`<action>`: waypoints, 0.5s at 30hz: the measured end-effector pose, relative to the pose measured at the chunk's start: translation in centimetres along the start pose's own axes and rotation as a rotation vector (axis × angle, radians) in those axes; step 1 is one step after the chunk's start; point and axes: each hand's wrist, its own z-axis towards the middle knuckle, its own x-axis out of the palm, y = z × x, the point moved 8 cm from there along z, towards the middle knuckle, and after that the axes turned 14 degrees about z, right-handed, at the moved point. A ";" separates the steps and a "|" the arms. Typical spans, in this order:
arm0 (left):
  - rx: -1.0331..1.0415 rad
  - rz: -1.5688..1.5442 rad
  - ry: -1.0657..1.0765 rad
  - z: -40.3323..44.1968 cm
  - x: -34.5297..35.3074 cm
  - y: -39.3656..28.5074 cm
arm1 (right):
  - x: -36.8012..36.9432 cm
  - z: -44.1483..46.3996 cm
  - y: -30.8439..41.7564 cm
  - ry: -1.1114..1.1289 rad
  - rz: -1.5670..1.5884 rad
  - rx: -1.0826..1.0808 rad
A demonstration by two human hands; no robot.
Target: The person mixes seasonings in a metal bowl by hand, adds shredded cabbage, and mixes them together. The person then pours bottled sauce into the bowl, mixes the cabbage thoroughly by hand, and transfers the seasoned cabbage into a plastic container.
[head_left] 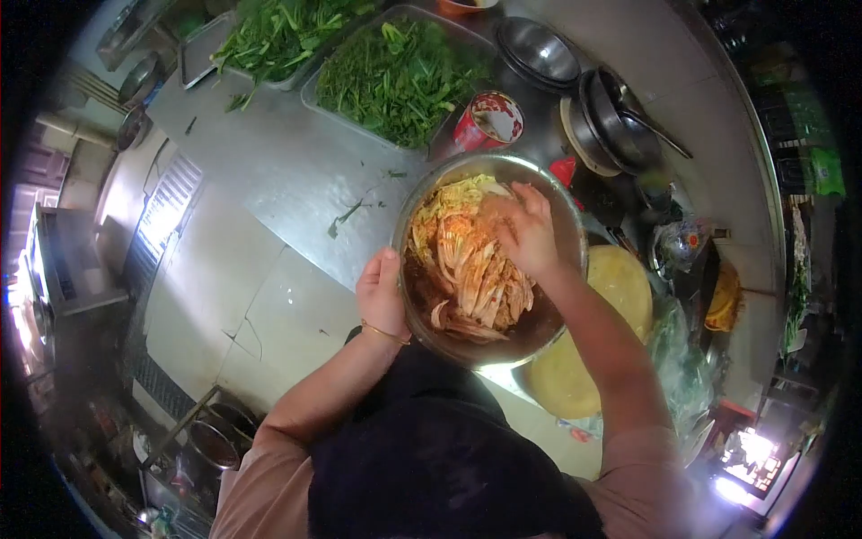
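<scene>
A large metal bowl (pixel 564 216) holds sliced cabbage (pixel 476 269) coated in reddish seasoning, with paler, yellowish leaves toward its far side. My left hand (pixel 382 292) grips the bowl's left rim, with the thumb up along the edge and a thin bracelet at the wrist. Inside the bowl, my right hand (pixel 525 232) reaches in from the right and touches the cabbage at the upper right. Its fingers are bent and spread a little apart, and their tips are partly blurred. No object is visible between them.
Beyond the bowl stand a red can (pixel 489 121) and a tray of chopped greens (pixel 386 85), with more greens (pixel 278 36) at the upper left. Metal bowls (pixel 539 52) and pans (pixel 620 121) are stacked at the upper right. A round yellowish board (pixel 620 287) lies beneath my right forearm.
</scene>
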 end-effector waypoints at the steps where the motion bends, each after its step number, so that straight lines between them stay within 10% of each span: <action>1: -0.003 0.004 -0.002 0.0 0.0 0.0 | -0.9 1.0 -0.2 -0.051 0.113 0.036; 3: -0.005 0.010 -0.011 0.0 -0.2 0.2 | 1.4 3.9 -0.1 -0.029 0.386 0.233; 7: 0.011 0.048 -0.025 0.4 -0.5 0.2 | 7.9 4.3 6.6 0.492 -0.167 0.304; 10: 0.008 0.100 -0.054 0.8 -0.9 0.1 | 10.3 0.6 9.6 0.786 -0.318 0.020; 15: -0.021 0.091 -0.041 1.0 -1.1 0.4 | 8.0 -2.1 1.9 0.266 0.564 0.122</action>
